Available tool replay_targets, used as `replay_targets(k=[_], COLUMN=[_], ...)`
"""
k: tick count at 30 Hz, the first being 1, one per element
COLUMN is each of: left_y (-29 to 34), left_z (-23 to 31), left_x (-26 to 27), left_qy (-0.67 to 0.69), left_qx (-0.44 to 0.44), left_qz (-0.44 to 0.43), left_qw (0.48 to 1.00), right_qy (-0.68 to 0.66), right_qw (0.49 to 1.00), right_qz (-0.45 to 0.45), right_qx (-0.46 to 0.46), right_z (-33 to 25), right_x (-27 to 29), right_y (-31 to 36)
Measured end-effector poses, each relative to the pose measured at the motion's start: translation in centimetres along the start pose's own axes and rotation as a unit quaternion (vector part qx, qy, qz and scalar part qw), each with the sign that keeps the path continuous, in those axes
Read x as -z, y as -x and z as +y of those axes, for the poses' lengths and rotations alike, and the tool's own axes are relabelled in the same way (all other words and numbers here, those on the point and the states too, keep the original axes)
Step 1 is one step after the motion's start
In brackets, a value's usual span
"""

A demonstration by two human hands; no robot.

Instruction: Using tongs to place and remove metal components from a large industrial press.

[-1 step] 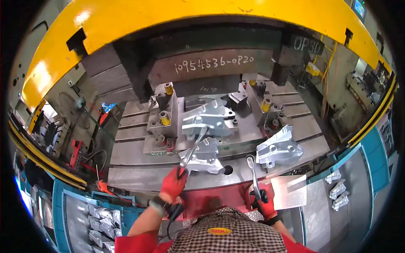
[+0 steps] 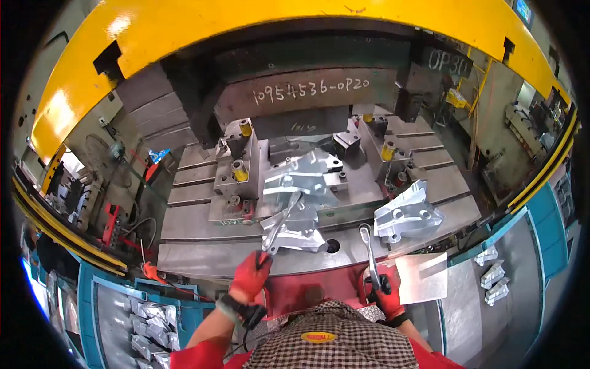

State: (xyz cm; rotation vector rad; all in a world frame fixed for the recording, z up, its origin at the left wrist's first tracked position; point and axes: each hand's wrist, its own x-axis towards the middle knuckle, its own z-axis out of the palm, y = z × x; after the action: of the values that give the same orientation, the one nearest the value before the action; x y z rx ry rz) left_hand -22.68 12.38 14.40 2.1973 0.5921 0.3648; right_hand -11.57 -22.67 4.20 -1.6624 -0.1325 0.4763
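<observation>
My left hand point(image 2: 251, 278), in a red glove, is closed round the dark grip of a long metal tool point(image 2: 283, 226). The tool's rounded tip meets the near edge of a shaped sheet-metal part point(image 2: 296, 179) over the die. Its hold on that part cannot be made out. Closer to me, a second formed part point(image 2: 296, 232) lies partly behind the tool. My right hand point(image 2: 387, 299), also red-gloved, grips a similar tool point(image 2: 370, 253) with a looped end. That end stands just left of a third formed part point(image 2: 408, 214) on the press bed.
A yellow press frame point(image 2: 295, 13) arches over the steel bed point(image 2: 203, 255). Die blocks with yellow posts point(image 2: 240, 172) flank the middle. A flat sheet point(image 2: 423, 278) lies beside my right hand. Formed parts lie in a left bin point(image 2: 150, 326) and on a right-hand surface point(image 2: 493, 280).
My left hand, its tool and the upper formed part have shifted slightly toward me. My right hand and its tool have hardly moved.
</observation>
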Motion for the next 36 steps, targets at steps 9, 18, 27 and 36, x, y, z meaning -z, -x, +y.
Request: replay_targets(k=[9, 18, 27, 36], left_y=[8.4, 7.9, 9.0, 9.7], left_z=[-6.8, -15.6, -9.6, -12.8], left_x=[-1.1, -1.4, -1.3, -2.5], left_qy=[0.059, 0.584, 0.48, 0.555], left_qx=[0.026, 0.312, 0.235, 0.308], left_qz=[-0.011, -0.309, -0.235, -0.224], left_qw=[0.998, 0.683, 0.812, 0.74], right_qy=[-0.028, -0.187, -0.142, -0.195], right_qw=[0.997, 0.978, 0.978, 0.975], right_qz=[-0.056, -0.069, 0.012, -0.082], right_qx=[0.05, -0.064, -0.15, -0.065], right_z=[1.2, -5.9, -7.1, -8.4], right_x=[0.9, 5.1, 8.2, 4.0], right_y=[-0.8, 1.2, 2.9, -0.7])
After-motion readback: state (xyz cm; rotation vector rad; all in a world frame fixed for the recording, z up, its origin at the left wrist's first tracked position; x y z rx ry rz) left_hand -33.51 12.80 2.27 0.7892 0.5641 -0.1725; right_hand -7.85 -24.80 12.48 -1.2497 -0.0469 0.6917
